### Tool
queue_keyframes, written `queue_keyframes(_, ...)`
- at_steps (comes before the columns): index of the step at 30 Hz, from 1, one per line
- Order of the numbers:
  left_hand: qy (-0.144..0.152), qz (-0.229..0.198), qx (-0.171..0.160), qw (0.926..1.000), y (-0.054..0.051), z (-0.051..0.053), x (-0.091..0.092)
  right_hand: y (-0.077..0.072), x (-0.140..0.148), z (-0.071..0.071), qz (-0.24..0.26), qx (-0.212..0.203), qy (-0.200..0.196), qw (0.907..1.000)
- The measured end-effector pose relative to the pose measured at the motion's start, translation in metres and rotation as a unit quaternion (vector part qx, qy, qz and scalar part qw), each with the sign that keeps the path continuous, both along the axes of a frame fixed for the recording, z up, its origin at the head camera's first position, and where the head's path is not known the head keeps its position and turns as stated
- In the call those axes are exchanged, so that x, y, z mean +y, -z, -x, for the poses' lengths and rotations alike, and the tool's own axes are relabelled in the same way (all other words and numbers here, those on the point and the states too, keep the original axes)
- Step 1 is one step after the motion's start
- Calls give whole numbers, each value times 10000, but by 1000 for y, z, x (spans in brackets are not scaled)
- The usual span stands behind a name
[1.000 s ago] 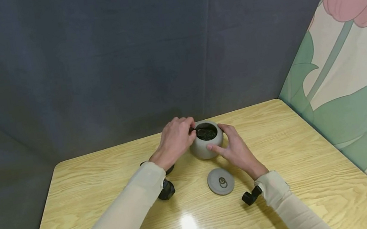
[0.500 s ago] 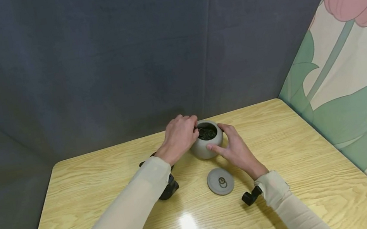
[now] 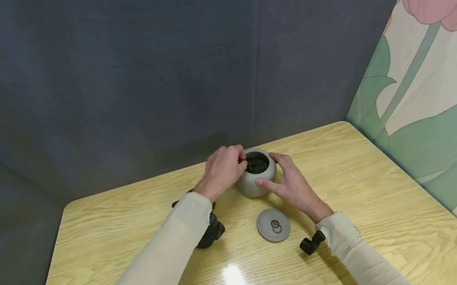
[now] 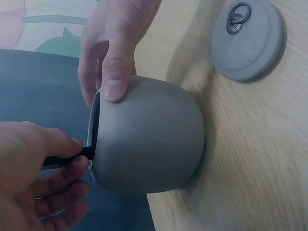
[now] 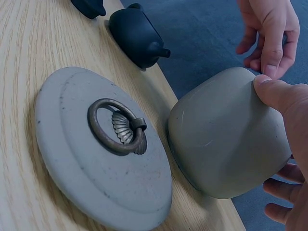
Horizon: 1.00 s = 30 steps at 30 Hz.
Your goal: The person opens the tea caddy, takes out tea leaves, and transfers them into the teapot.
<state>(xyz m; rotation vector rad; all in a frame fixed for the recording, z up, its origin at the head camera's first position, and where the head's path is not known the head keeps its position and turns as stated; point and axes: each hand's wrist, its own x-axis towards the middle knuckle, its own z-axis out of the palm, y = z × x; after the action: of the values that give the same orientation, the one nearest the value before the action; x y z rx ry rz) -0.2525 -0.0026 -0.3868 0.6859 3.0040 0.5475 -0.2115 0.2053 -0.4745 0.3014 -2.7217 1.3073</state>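
A round grey jar (image 3: pixel 252 188) stands near the table's back edge, dark leaf-like bits (image 3: pixel 259 165) inside its mouth. My right hand (image 3: pixel 293 186) grips it from the right, thumb on the near side by the rim. At the left of the mouth, my left hand (image 3: pixel 221 170) pinches a thin black handle, apparently a spoon's (image 4: pixel 88 152), between thumb and forefinger. The handle passes over the rim into the jar; its lower end is barely visible in the dark. In front of the jar lies its flat grey lid (image 3: pixel 273 225), metal ring upward.
In the right wrist view, a black teapot-like vessel (image 5: pixel 134 36) with a short spout stands left of the jar, beside another black piece (image 5: pixel 89 6). My left forearm partly covers them in the head view. A dark curtain (image 3: pixel 136 77) hangs behind the wooden table (image 3: pixel 106 237).
My left hand has moved slightly right over the jar's mouth and its wrist has turned. The spoon's rounded end, clearer one second ago, is now lower among the dark bits. My right hand stays put.
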Motion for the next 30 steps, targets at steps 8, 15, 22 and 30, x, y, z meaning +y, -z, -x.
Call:
queue_keyframes(8,-177,-580,-476,9970,3,3,-2,0,-2,0,2,38,3,10000)
queue_keyframes(15,-409,-971,-630,9924,10,5,-4,0,-2,0,-18,34,7,10000)
queue_keyframes(22,-309,-1054,-716,9914,9,0,4,0,-3,-1,-28,43,30,10000)
queue_keyframes(30,-367,-1273,-903,9871,12,-4,8,1,-5,0,-14,66,-35,10000)
